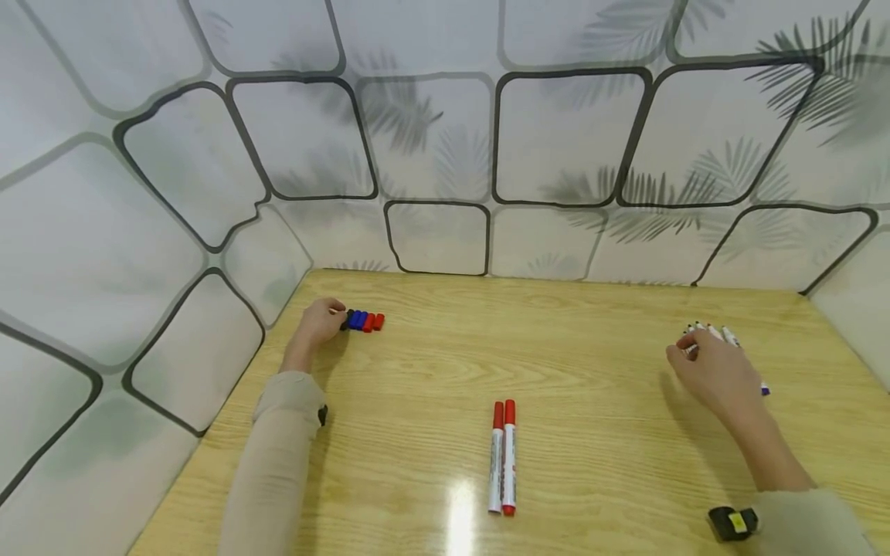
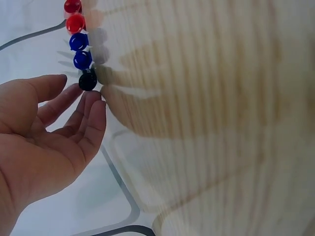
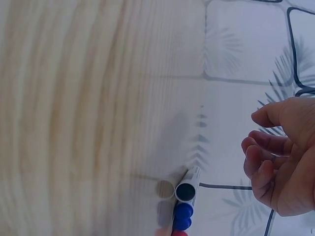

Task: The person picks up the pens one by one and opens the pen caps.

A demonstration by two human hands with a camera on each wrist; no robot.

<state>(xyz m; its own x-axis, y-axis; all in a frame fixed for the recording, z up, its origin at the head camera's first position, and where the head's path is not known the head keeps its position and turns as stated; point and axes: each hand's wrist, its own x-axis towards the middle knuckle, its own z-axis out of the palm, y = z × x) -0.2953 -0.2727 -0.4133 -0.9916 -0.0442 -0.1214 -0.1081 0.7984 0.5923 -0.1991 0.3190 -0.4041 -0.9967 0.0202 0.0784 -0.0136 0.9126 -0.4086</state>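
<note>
At the far left my left hand (image 1: 322,320) is beside a short row of marker caps. In the left wrist view its fingertips are at the black cap (image 2: 87,80), with the thumb held apart from it. Along the row follow blue caps (image 2: 78,42) and red caps (image 2: 76,23). On the right, my right hand (image 1: 719,374) hovers over a row of uncapped white markers (image 1: 730,336), partly hiding them. Its fingers are loosely bent and hold nothing. The right wrist view shows the markers' black end (image 3: 185,192), blue ends (image 3: 183,211) and a red end (image 3: 179,233).
Two red whiteboard markers, one with a plain white barrel end (image 1: 495,471) and one with a red end (image 1: 510,471), lie side by side at the front middle of the wood-grain table (image 1: 431,363). Patterned walls (image 1: 431,139) border the table's back and sides.
</note>
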